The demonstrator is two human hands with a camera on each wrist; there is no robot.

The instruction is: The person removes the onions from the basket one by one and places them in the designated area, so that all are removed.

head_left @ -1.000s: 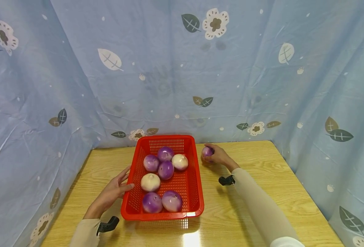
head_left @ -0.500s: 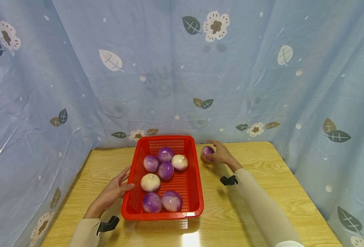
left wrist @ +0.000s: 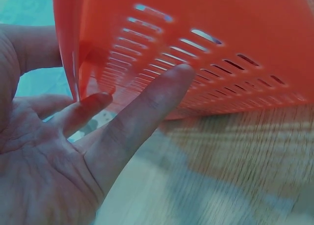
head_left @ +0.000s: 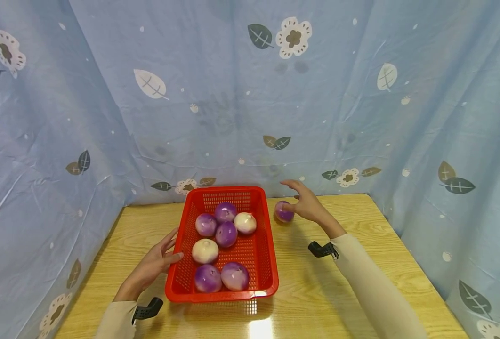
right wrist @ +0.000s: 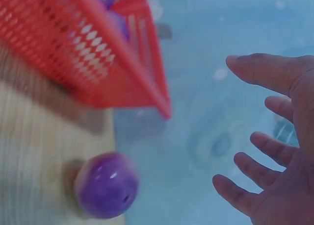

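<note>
A red plastic basket stands on the table with several glossy purple-and-white turnips in it. My left hand holds its left side, the thumb over the rim; in the left wrist view a finger lies along the slotted outer wall. To the right of the basket, a lone purple turnip rests near the table's back edge. My right hand is raised beside it with fingers spread. The right wrist view shows that hand holding nothing, apart from the turnip.
A wooden table carries everything. Blue curtain with flowers and leaves hangs right behind the table and along both sides.
My right hand has let go of the lone turnip, its fingers opening, and moved up and to the right. The turnip stays on the table; my left hand keeps its place.
</note>
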